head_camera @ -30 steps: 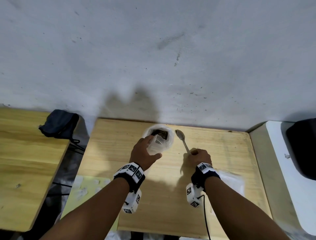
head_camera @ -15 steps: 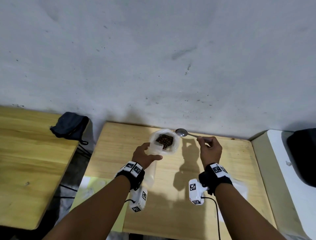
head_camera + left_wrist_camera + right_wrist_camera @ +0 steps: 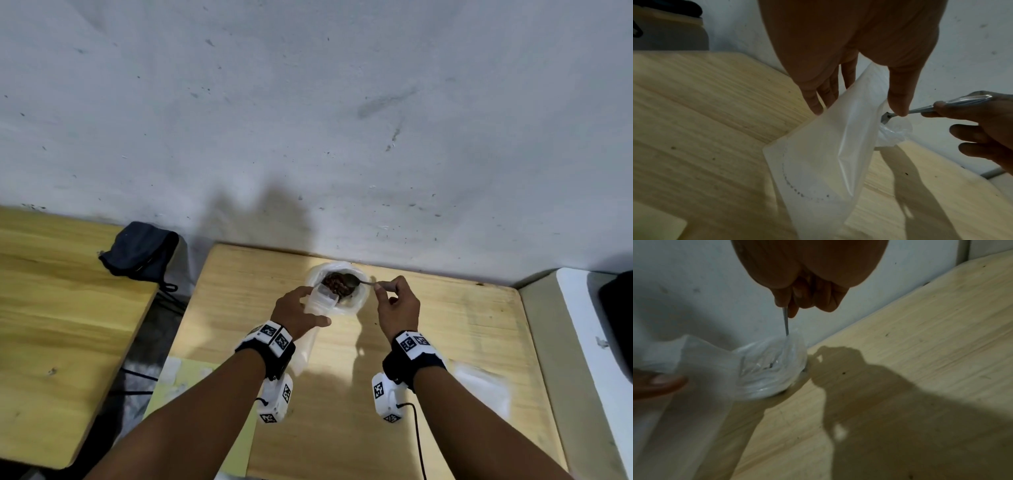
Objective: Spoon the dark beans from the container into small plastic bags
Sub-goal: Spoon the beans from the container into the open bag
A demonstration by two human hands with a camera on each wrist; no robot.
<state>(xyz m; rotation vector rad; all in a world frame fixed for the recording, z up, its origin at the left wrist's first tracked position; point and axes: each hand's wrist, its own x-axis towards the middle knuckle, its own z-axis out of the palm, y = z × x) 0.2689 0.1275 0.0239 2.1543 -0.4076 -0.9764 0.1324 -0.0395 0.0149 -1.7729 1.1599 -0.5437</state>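
Note:
A round container [image 3: 359,301] lined with clear plastic stands at the far edge of the wooden table [image 3: 462,342], with dark beans [image 3: 334,283] in it. My right hand [image 3: 380,287] pinches the handle of a metal spoon [image 3: 359,281], and the spoon's bowl is down in the beans. My left hand [image 3: 308,299] holds a small translucent plastic bag [image 3: 320,299] by its mouth, right against the container's near-left side. In the left wrist view the bag [image 3: 830,154] hangs empty from thumb [image 3: 900,97] and fingers. In the right wrist view the spoon [image 3: 785,322] enters the container [image 3: 772,368].
A grey wall rises directly behind the table. A dark cloth pouch [image 3: 140,253] lies on a second wooden table [image 3: 51,325] to the left. More pale plastic bags [image 3: 479,387] lie near my right forearm. A white surface [image 3: 582,325] with a black object [image 3: 616,315] stands on the right.
My right hand lifted the spoon from beside the container, swung it round from the right, and lowered its bowl into the beans. My left hand kept hold of the bag.

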